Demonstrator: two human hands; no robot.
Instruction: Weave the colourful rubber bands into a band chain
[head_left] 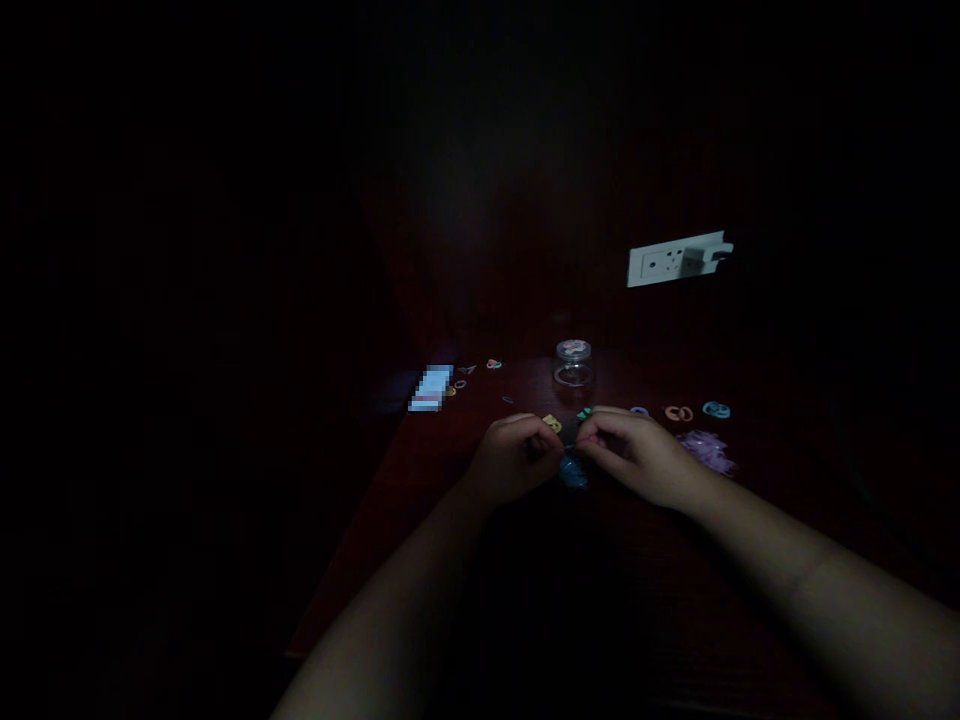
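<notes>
My left hand [519, 455] and my right hand [631, 452] face each other over the dark red table, thumbs and forefingers pinched, fingertips almost meeting. Something thin and small seems to run between the fingertips, too dim to make out. Just below them lies a small shiny blue heap [574, 472]. A yellow piece [552, 424] shows behind my left fingers, and a green piece [584, 413] is partly covered by my right hand. To the right of my right hand are a purple pile [707, 452], orange rings [679, 413] and a cluster of blue rings [716, 410].
A clear lidded jar [574, 365] stands behind the hands. At the table's left edge lies a lit phone [431, 388], with a few small bands [460, 384] and a pink-green bit [493, 364] nearby. A socket panel [675, 260] with a plug is on the wall.
</notes>
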